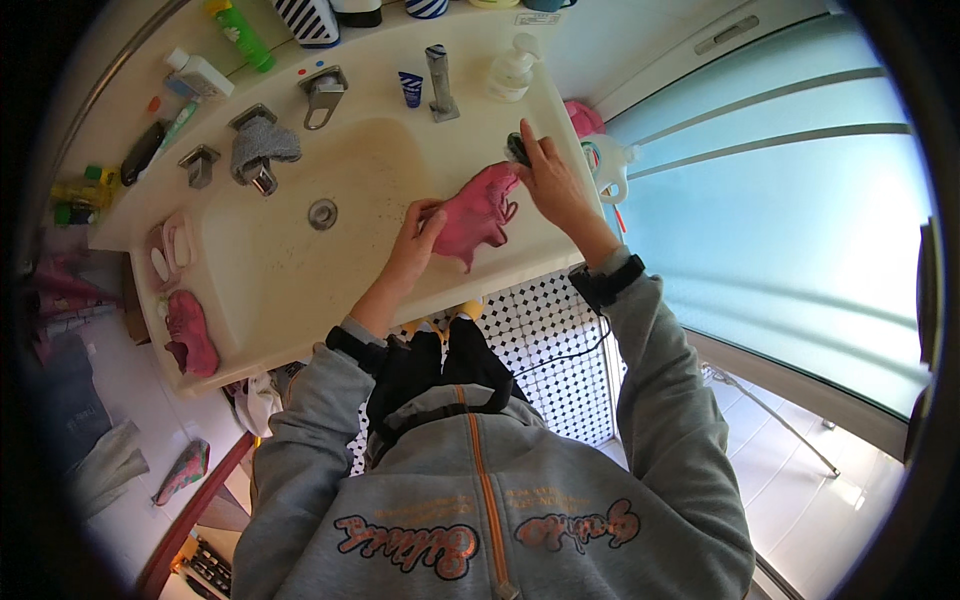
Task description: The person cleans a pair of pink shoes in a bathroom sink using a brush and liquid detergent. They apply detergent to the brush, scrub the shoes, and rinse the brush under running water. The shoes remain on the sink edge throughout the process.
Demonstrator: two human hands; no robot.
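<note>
A wet-looking pink cloth shoe [480, 214] with laces is held over the right side of a cream washbasin [277, 292]. My left hand [412, 244] grips one end of it, thumb on top. In my right hand [553, 184] is a small dark scrubbing brush [516, 148], pressed under the fingers beside the shoe's far end. The thumb side of that hand touches or nearly touches the shoe; its contact is partly hidden. A second pink shoe [193, 334] lies on the basin's left rim. Dark specks dot the basin around the metal drain [322, 214].
A grey cloth [262, 148] drapes over the faucet [264, 182]. Along the back ledge stand a soap pump bottle [514, 71], a small blue striped tube [410, 88] and a green tube [240, 34]. A soap dish [171, 251] sits at left, a detergent jug [609, 166] beyond the right rim.
</note>
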